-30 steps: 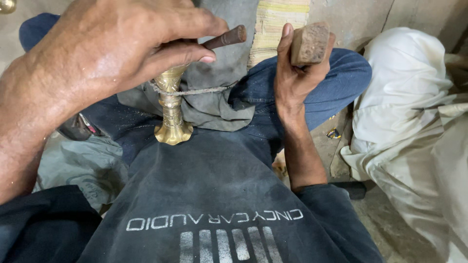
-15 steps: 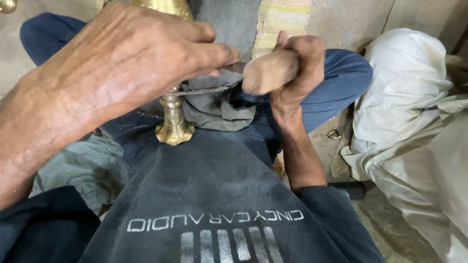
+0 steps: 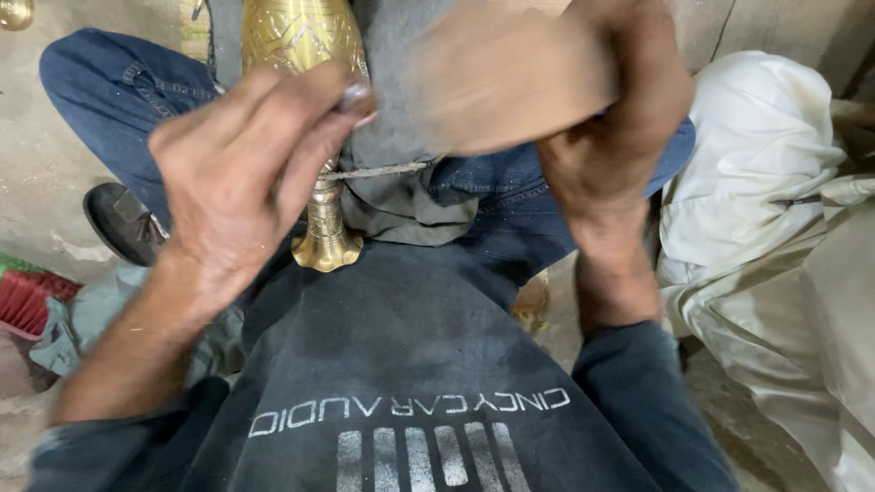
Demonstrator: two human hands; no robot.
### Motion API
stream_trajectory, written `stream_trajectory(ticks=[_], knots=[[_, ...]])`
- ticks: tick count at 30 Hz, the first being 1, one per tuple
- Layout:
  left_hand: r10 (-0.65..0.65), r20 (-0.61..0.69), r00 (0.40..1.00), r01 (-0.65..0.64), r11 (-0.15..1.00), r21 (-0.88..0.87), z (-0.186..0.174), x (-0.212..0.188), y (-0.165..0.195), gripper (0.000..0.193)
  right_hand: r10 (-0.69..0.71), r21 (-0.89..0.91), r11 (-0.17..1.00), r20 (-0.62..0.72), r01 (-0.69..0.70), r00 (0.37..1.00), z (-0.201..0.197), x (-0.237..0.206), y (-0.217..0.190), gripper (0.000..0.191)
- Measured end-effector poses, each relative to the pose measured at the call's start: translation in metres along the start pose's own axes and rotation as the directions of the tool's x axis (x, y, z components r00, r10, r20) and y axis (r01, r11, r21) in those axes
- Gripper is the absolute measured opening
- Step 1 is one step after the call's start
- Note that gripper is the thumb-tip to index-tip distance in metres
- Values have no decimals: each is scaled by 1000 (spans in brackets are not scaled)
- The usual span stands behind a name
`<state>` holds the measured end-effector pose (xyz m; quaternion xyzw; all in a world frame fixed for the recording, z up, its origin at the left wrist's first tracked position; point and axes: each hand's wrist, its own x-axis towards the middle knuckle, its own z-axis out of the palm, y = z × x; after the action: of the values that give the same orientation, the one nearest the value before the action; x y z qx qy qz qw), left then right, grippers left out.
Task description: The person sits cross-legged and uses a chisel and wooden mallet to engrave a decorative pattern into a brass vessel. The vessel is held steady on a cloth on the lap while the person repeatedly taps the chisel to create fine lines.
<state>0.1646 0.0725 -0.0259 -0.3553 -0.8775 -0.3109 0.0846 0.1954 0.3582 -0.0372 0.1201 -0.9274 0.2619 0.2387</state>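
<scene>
The brass vase [image 3: 305, 55] lies across the lap, with the left hand [image 3: 241, 182] in front of its neck and the right hand [image 3: 602, 137] with a blurred wooden block [image 3: 510, 77] just right of it. Between the hands, over the grey cloth [image 3: 396, 118], a narrow gap stays open. Left of the vase, the blue knee [image 3: 100, 91] and dark shoe [image 3: 118, 223] block the floor; far right of it, white fabric [image 3: 775, 200] fills the side.

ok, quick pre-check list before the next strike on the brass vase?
1. Brass vase resting on the lap, foot toward the body: ok.
2. String around the stem, over the grey cloth: ok.
3. Left hand pinching a small tool at the vase: ok; tip contact cannot tell.
4. Right hand gripping the wooden block: ok, blurred.
5. Strike line block to tool: cannot tell.
</scene>
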Motion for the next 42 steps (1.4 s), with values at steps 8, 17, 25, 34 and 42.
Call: stream_trajectory(ticks=[8,17,25,34,42], knots=[[-31,-437,899,39,999,9,40,-42,-7,25,-307,-199,914,234,354,922,-40,51,-23,28],[-158,-363,918,103,981,-166,40,-32,0,20,-331,-260,882,253,393,909,-52,54,-22,28],[-152,-266,952,95,972,-214,26,-21,8,18,-346,-336,843,258,420,902,-58,58,-34,28],[-295,-397,869,87,882,-463,3,2,-1,11,-32,38,999,104,29,994,-26,45,-28,37],[-187,-136,973,46,732,-680,-25,48,-18,12,307,577,717,243,-392,920,39,21,-26,41]])
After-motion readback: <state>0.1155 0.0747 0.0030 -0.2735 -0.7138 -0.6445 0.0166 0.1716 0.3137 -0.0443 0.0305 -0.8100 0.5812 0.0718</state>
